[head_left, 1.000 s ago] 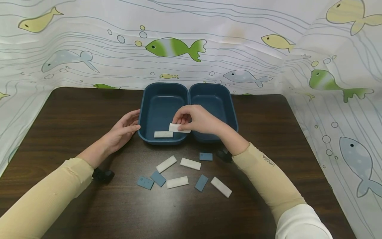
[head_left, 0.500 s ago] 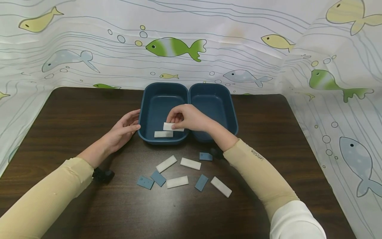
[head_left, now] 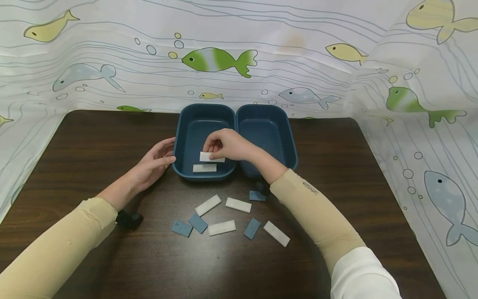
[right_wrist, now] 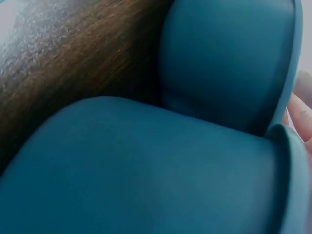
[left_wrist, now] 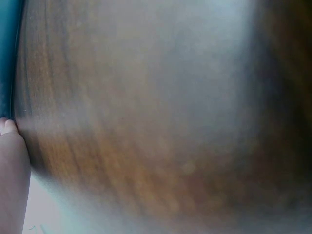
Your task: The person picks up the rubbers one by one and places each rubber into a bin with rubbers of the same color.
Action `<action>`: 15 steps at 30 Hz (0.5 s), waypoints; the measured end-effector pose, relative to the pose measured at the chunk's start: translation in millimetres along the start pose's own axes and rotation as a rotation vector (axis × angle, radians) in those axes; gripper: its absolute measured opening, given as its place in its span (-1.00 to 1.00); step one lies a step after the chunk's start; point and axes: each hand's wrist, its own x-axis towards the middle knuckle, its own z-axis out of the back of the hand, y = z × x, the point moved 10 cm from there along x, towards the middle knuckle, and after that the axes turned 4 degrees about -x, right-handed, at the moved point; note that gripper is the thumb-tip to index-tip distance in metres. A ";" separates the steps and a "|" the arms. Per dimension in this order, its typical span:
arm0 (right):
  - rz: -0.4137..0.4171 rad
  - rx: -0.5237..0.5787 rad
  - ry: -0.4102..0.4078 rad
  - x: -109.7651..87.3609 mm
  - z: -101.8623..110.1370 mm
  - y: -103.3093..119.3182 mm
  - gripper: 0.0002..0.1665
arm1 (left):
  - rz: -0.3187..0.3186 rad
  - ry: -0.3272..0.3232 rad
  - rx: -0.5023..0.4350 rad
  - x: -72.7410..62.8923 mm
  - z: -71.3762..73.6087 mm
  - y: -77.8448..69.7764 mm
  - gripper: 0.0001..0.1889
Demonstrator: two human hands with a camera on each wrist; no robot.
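In the head view my right hand [head_left: 233, 145] pinches a white rectangular block [head_left: 205, 156] between thumb and fingers, over the left blue box [head_left: 192, 133]. Another white block [head_left: 204, 168] lies flat inside that box near its front wall. My left hand [head_left: 151, 168] touches the outer left side of the same box, fingers fairly straight and thumb at the rim. The left wrist view catches just part of that hand [left_wrist: 12, 180] beside the blue wall. Box walls fill most of the right wrist view; only some fingers [right_wrist: 302, 117] show at its edge, and the held block is hidden there.
A second blue box [head_left: 265, 128] stands against the left one's right side. On the dark wooden table [head_left: 123, 253], in front, lie several white blocks [head_left: 222, 228] and several smaller blue-grey blocks [head_left: 252, 229]. A fish-patterned sheet [head_left: 220, 25] hangs behind.
My right hand has moved left and slightly away from me with the white block, farther over the left box. The left hand stays where it was.
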 end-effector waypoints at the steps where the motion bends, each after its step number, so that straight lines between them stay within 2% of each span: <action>1: -0.002 -0.001 0.004 0.9 -0.5 -0.9 -0.79 | 0.004 -0.002 0.004 0.2 0.3 0.3 -0.42; 15: -0.021 -0.016 0.047 18.1 -6.7 -6.1 -0.81 | 0.002 -0.008 0.025 0.8 0.3 0.5 -0.44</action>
